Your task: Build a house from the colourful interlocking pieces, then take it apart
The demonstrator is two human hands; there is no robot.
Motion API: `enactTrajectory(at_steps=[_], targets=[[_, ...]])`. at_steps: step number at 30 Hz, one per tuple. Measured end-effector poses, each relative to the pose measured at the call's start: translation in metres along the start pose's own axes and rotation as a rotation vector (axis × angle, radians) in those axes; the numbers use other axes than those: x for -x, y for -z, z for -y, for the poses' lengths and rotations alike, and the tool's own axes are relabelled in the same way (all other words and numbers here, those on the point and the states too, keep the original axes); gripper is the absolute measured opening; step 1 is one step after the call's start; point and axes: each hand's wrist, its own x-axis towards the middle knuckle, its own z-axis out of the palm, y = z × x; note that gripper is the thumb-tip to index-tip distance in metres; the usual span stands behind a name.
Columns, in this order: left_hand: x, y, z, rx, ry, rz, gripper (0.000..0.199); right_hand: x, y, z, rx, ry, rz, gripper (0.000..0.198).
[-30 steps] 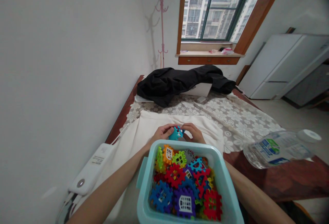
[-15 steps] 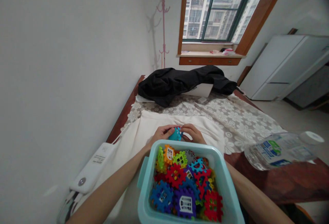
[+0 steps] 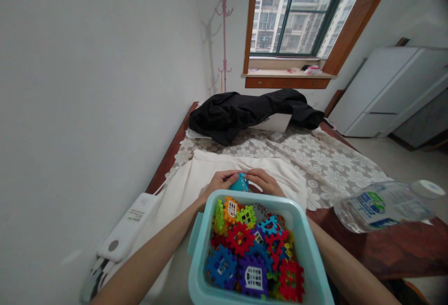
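Behind the far rim of a light-blue bin (image 3: 311, 244), my left hand (image 3: 220, 182) grips a small blue assembly of interlocking plastic blocks (image 3: 239, 182). My right hand (image 3: 265, 181) has its fingers closed at the assembly's right side. The bin's rim hides the lower part of both hands. Inside the bin lie many notched plastic blocks, among them a red one (image 3: 291, 280), a purple one (image 3: 252, 276) with a white window piece, a blue one (image 3: 221, 266) and an orange one (image 3: 231, 209).
A white cloth (image 3: 185, 179) lies under the hands on a flower-patterned tablecloth (image 3: 329, 165). To the right a clear bottle (image 3: 385, 204) stands on the dark red table (image 3: 395, 249). A white power strip (image 3: 128, 225) sits at left; black fabric (image 3: 252, 109) lies at the back.
Both hands stay on the blue block assembly, with the right fingers shifted slightly against it. The whole view has moved a little; the bin's contents look the same.
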Motion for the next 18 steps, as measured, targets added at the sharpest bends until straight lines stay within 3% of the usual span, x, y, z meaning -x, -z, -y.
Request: enactTrajectory(at_steps=[6, 13, 18], targets=[[-0.004, 0.003, 0.009, 0.083, -0.006, -0.051, 0.054, 0.002, -0.002, -0.007, 0.385, 0.258, 0.103, 0.061], [-0.006, 0.004, 0.011, 0.113, -0.013, -0.098, 0.051, 0.006, -0.011, -0.018, 0.539, 0.257, 0.123, 0.067], [-0.010, 0.000, 0.012, 0.147, -0.027, -0.200, 0.057, 0.005, -0.012, -0.024, 0.439, 0.187, 0.161, 0.073]])
